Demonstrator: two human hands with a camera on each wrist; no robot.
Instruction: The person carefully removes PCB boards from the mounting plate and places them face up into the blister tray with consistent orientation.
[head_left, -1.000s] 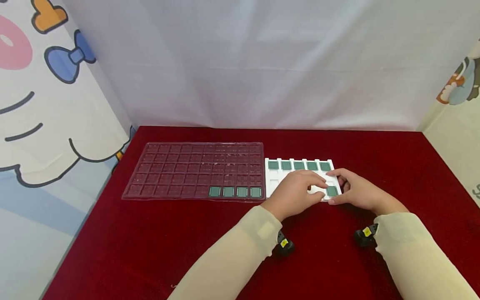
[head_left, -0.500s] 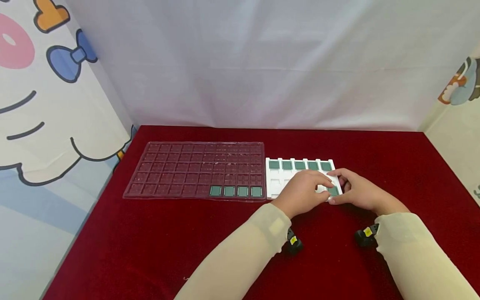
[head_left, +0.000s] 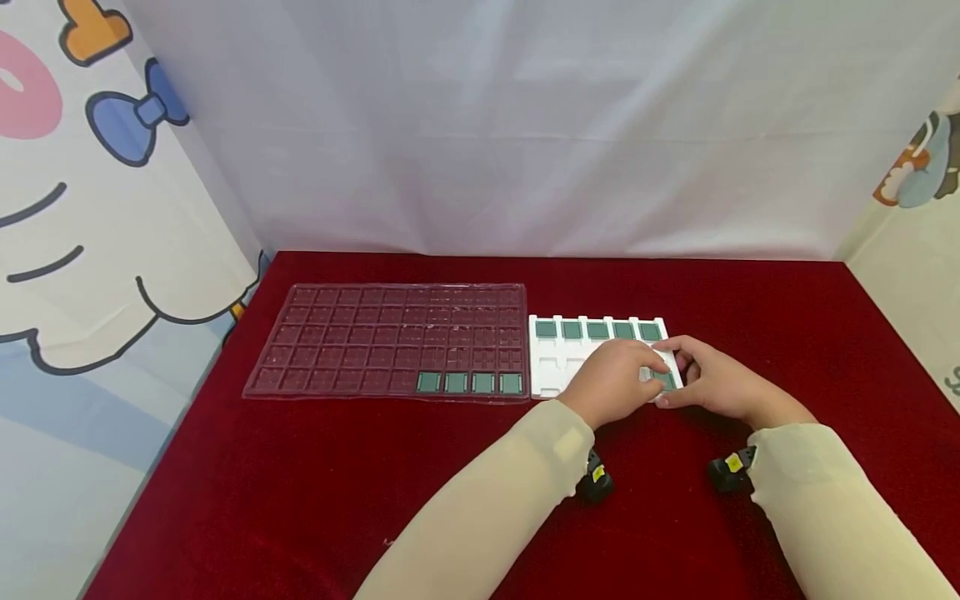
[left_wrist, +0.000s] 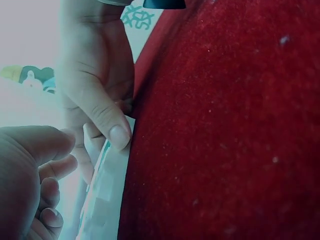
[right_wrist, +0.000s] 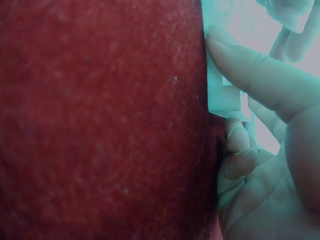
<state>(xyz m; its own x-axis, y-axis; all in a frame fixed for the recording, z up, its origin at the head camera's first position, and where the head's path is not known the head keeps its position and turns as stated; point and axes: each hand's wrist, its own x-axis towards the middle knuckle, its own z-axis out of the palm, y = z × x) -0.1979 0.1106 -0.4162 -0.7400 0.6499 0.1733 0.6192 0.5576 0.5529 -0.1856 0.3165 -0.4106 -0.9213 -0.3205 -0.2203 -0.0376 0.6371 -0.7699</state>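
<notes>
A white tray [head_left: 548, 375] with two rows of slots lies on the red cloth. Small green square chips [head_left: 597, 331] fill its back row, and one green chip [head_left: 665, 380] sits at the right end of the front row. My left hand [head_left: 609, 379] hovers over the front row, thumb and index finger curved and apart, tips right at that chip; no piece shows between them. With my right hand [head_left: 712, 383] I grip the tray's right end, the thumb [right_wrist: 240, 57] on the front edge and the fingers farther back. My left hand hides part of the front row.
Left of the white tray lies a clear plastic blister tray [head_left: 360, 333] with many pockets. Several green chips [head_left: 470, 382] sit in its front row at the right end. A white curtain [head_left: 480, 125] hangs behind the table's red cloth [head_left: 300, 492].
My left hand has moved to the right along the white tray, bringing its fingertips to the front-row green chip. My right hand has stayed on the tray's right end.
</notes>
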